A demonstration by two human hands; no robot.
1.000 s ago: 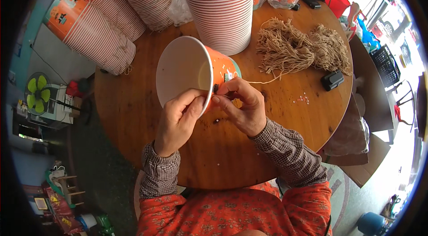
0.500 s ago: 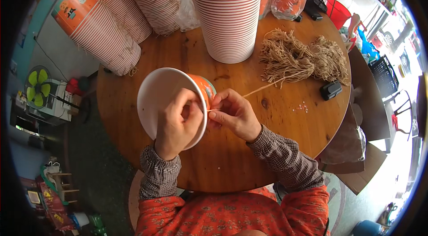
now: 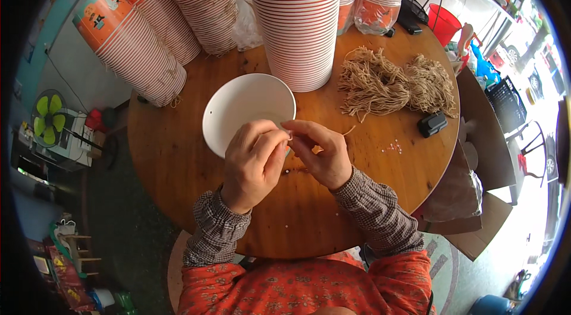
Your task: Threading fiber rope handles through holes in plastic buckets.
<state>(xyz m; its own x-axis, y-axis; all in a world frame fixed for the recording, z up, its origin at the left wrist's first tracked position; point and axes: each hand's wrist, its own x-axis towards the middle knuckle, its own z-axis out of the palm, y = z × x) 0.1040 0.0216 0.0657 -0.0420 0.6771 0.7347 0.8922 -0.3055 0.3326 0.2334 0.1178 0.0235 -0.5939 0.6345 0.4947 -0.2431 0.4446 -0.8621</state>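
Observation:
A white-lined paper bucket (image 3: 238, 101) lies tipped on the round wooden table, its mouth toward me and a small hole in its wall. In front of its rim my left hand (image 3: 254, 160) and my right hand (image 3: 324, 153) meet, fingertips pinched together. Both pinch a thin tan cord, mostly covered by the fingers. A short piece of the cord (image 3: 350, 130) sticks out behind my right hand. Most of the bucket's orange outside is hidden. To the right rest two bundles of tan cords (image 3: 376, 86).
A tall stack of paper buckets (image 3: 300, 29) stands behind the tipped one. More bucket stacks (image 3: 140, 47) lean at the back left. A black block-shaped object (image 3: 432, 124) sits near the right edge, beside tiny pale bits (image 3: 392, 147). Cardboard boxes (image 3: 488, 160) stand beyond the table.
The bucket has shifted away from me and to the right, and its mouth has turned. My left hand has come out of the bucket's mouth to meet my right hand at the cord.

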